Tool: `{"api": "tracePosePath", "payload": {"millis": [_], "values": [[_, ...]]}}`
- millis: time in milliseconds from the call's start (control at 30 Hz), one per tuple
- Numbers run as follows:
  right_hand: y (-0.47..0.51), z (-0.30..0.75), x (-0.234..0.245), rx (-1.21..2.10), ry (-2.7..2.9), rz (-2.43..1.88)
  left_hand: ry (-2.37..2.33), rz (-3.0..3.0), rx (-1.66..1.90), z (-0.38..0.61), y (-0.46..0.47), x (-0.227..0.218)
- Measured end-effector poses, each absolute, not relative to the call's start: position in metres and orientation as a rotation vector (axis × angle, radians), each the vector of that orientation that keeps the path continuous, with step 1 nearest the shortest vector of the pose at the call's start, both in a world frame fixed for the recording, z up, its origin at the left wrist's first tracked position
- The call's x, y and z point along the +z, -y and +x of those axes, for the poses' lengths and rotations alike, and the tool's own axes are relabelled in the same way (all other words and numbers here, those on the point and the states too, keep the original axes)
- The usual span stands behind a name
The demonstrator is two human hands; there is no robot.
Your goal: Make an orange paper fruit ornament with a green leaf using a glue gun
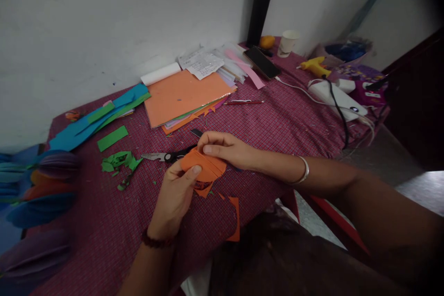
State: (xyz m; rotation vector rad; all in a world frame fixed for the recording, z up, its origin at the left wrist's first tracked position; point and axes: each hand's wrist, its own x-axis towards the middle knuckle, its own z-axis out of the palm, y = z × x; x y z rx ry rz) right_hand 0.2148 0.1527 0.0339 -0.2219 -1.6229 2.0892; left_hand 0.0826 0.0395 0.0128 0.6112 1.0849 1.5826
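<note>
A small stack of orange paper pieces [204, 166] is held between my two hands above the checked tablecloth. My left hand [182, 185] grips its left side, thumb on top. At the upper right edge, my right hand [225, 148] has thumb and fingers closed on the paper. Scissors [156, 157] lie just behind and left of my hands, their dark handles partly hidden. Orange offcuts [235, 217] rest on the cloth below and to the right. Crumpled green scraps [120, 162] and a green paper rectangle [113, 138] lie to the left.
Orange sheets [187, 95] and blue strips [97, 115] lie toward the wall. A pencil [244, 102], phone [262, 62], black bottle [262, 4], paper cup [288, 44], yellow glue gun [315, 66] and corded white power strip [336, 99] are farther right. Colourful paper decorations [48, 189] sit at left.
</note>
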Motion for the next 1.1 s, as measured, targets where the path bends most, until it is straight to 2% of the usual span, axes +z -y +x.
{"api": "tracePosePath", "payload": {"millis": [1100], "values": [[-0.1528, 0.2121, 0.0343, 2.253, 1.474, -0.368, -1.043, 0.567, 1.573, 0.0821, -0.0387, 0.0121]]}}
